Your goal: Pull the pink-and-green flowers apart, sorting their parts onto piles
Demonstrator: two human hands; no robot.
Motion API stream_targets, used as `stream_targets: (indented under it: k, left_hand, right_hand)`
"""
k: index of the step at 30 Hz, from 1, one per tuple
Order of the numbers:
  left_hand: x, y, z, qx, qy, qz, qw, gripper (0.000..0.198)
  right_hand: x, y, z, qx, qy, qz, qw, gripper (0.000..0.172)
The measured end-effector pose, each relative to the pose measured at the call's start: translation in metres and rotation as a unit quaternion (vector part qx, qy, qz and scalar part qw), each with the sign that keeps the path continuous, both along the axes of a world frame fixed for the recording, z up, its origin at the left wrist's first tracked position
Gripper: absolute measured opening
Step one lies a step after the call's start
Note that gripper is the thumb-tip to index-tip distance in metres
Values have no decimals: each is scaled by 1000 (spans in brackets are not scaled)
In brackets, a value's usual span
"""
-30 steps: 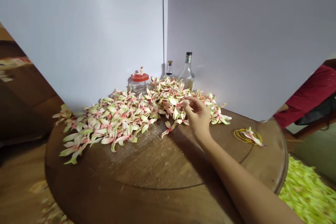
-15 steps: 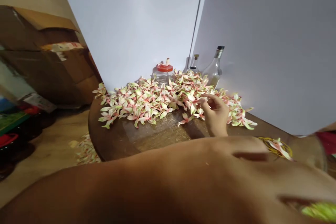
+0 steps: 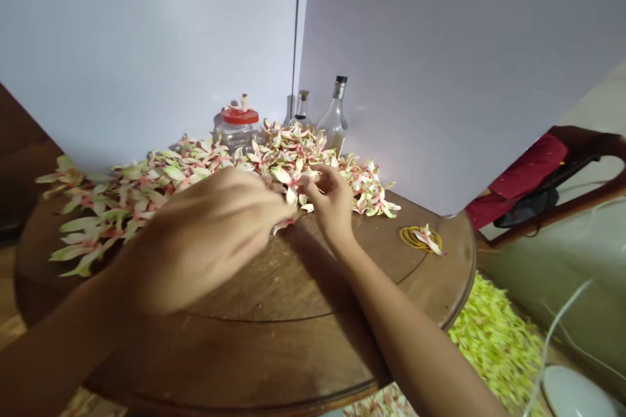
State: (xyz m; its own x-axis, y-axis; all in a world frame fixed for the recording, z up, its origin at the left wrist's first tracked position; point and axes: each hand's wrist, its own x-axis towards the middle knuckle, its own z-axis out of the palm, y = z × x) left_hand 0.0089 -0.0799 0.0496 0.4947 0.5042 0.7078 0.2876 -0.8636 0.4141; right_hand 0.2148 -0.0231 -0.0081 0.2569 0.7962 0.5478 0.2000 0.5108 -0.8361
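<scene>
On a round brown wooden table lies a wide heap of pink, white and pale green flowers. My right hand is at the heap's front right, its thumb and forefinger pinched on a pink-and-white flower. My left hand hangs over the table in front of the heap, fingers pointing right toward that flower. Motion smears the left fingers, so whether they hold anything is unclear. A loose flower, partly covered by the left fingertips, lies just below the pinched one.
Behind the heap stand a red-lidded clear jar and two glass bottles, the taller one black-capped. Yellow rings with a flower lie at the table's right. Yellow-green blossoms cover the floor beyond, near a wooden chair.
The view has swung right. My left arm, formerly stretched across the foreground to the right, has drawn back and its hand is now beside the right. The right hand stays at the flower.
</scene>
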Motion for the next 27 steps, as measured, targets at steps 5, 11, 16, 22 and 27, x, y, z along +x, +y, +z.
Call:
stream_targets:
  k: [5,11,16,22,27]
  left_hand:
    - [35,82,-8,130,56,46,989,12]
    - [31,105,-51,55,-29,50,997,11]
    - [19,108,-59,-88,-111,37,989,9]
    - [17,105,-54,-147,-119,-2,982,12]
    - [14,104,-52,-164,-120,-6,979,14]
  right_hand:
    - [-9,-2,-2,-30,94,125,987,15]
    - [-9,10,-12,-65,116,169,977,20]
    - [-14,6,-12,-97,127,204,966,17]
    - [-18,-1,-5,-104,148,214,960,16]
    - [-19,-1,-3,-85,131,207,966,15]
